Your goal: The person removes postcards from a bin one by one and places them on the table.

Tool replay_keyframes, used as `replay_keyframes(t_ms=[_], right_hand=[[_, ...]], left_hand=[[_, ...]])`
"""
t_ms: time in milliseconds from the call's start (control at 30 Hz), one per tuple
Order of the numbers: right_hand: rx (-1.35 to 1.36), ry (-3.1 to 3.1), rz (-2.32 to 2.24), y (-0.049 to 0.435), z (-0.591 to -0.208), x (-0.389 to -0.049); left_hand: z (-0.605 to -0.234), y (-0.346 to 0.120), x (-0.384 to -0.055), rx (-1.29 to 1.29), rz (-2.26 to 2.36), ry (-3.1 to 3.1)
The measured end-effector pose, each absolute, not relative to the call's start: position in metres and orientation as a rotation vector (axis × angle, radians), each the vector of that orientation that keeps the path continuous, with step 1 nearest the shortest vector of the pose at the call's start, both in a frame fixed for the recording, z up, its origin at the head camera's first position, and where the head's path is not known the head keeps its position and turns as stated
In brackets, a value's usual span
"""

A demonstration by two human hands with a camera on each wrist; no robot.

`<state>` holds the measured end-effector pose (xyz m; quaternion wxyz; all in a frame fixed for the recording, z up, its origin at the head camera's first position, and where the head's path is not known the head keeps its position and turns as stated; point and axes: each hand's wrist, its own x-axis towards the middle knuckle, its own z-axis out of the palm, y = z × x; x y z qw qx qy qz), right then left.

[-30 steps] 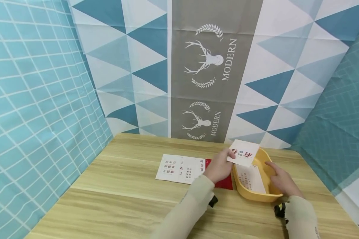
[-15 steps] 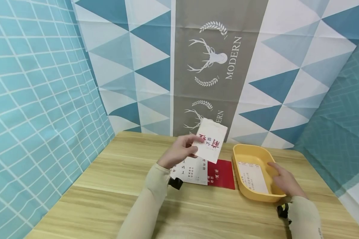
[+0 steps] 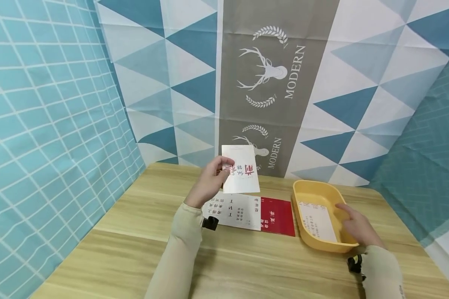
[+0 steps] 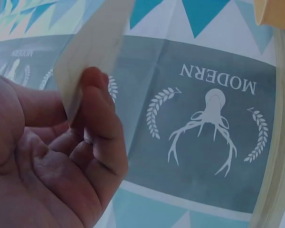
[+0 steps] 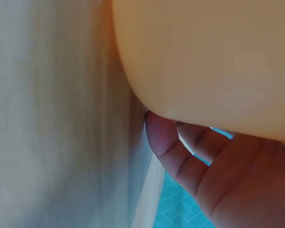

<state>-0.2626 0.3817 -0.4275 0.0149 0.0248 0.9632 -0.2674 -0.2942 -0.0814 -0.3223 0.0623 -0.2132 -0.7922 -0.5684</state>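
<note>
My left hand [image 3: 208,179] pinches a white card [image 3: 241,166] with red and blue characters between thumb and fingers. In the left wrist view the card [image 4: 92,47] appears nearly edge-on above the fingertips. It is held up over a row of white cards [image 3: 247,211] and a red card [image 3: 277,216] lying on the table. At the right, my right hand [image 3: 362,227] grips the side of a yellow plastic tray [image 3: 318,187]. In the right wrist view several fingers [image 5: 161,133] curl against the outside of the tray [image 5: 204,61]. Another white card [image 3: 318,222] lies inside the tray.
The wood-grain table [image 3: 247,265] ends at a patterned cloth backdrop [image 3: 277,104] behind the cards. A blue grid-patterned cloth [image 3: 52,124] bounds the left side, and a teal cloth [image 3: 426,158] the right.
The left hand has carried its card leftward from above the tray to over the card row, turning it more upright. The right hand has stayed at the tray's side.
</note>
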Motion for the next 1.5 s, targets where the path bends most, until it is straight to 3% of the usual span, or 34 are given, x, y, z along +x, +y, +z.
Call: replay_keyframes(t_ms=[700, 1100, 1500], right_hand=[[0.082, 3.01, -0.843, 0.383, -0.429, -0.261], [0.09, 3.005, -0.843, 0.381, -0.428, -0.262], [0.06, 3.022, -0.835, 0.383, -0.43, -0.261]], left_hand=[[-0.329, -0.119, -0.304, -0.477, -1.671, -2.454], [-0.39, -0.13, -0.341, -0.322, -1.52, -2.744], [-0.407, -0.129, -0.346, -0.232, -1.474, -2.87]])
